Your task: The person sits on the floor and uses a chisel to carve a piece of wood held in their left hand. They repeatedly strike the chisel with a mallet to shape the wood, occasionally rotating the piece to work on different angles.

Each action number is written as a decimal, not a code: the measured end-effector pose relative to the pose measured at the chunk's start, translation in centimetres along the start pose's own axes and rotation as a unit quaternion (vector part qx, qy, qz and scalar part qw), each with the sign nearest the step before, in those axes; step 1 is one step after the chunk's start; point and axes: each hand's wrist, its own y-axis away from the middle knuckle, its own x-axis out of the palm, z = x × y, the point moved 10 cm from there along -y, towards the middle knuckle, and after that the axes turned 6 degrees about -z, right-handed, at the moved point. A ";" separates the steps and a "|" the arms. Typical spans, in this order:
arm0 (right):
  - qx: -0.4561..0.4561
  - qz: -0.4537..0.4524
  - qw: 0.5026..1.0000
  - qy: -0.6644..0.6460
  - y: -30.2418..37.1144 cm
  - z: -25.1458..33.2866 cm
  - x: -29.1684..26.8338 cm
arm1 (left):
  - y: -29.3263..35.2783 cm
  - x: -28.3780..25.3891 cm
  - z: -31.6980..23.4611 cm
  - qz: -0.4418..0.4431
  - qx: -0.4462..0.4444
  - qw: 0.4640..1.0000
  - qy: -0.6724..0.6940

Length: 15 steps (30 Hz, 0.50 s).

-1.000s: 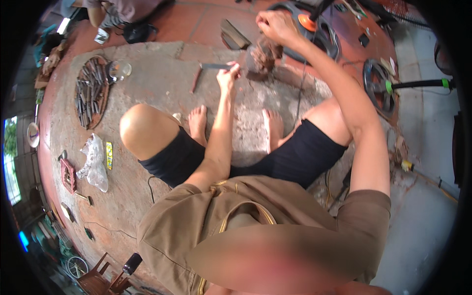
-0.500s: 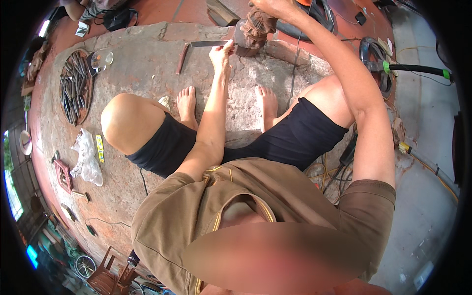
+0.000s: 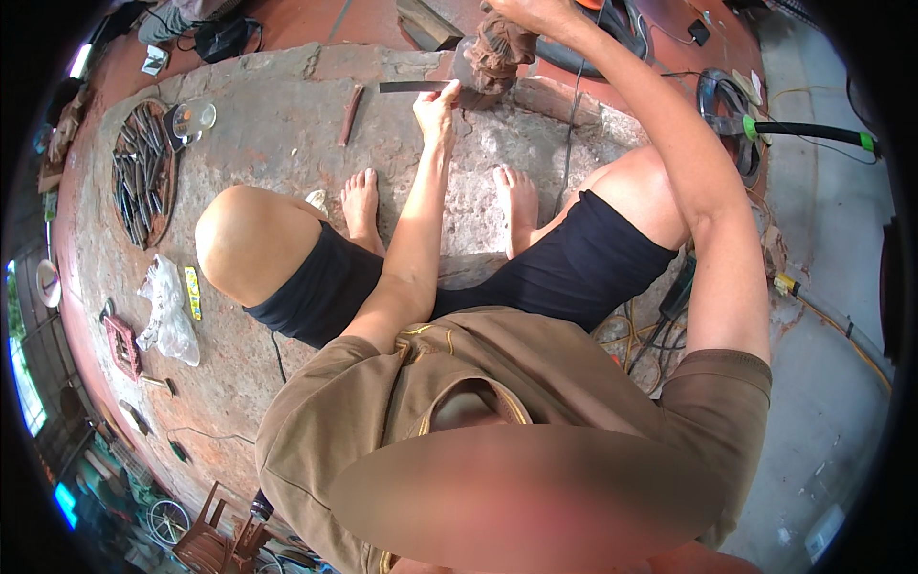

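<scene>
Your left hand (image 3: 436, 111) pinches a dark flat strip (image 3: 411, 87) beside the brown carved wooden-looking block (image 3: 495, 59), while your right hand (image 3: 537, 11), grip unclear, is at the block's top, seemingly positioning, which next calls for steadiness.

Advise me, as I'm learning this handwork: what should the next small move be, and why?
Probably ease the strip slightly toward the carving: the left hand grips it beside the carving's base, and the right hand is at the carving's top, seemingly steadying it. Whether strip and carving touch is unclear.
</scene>
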 end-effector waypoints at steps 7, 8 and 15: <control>-0.020 -0.010 1.000 -0.004 0.0 0.3 -0.2 | 0.4 -0.3 0.1 -0.002 -0.012 0.999 -0.035; -0.016 -0.008 1.000 -0.004 0.1 0.2 -0.1 | 0.6 -0.2 0.0 -0.003 -0.014 0.999 -0.033; -0.015 0.007 1.000 0.011 0.1 0.7 -0.1 | 0.0 0.5 -1.1 0.001 0.039 0.999 -0.006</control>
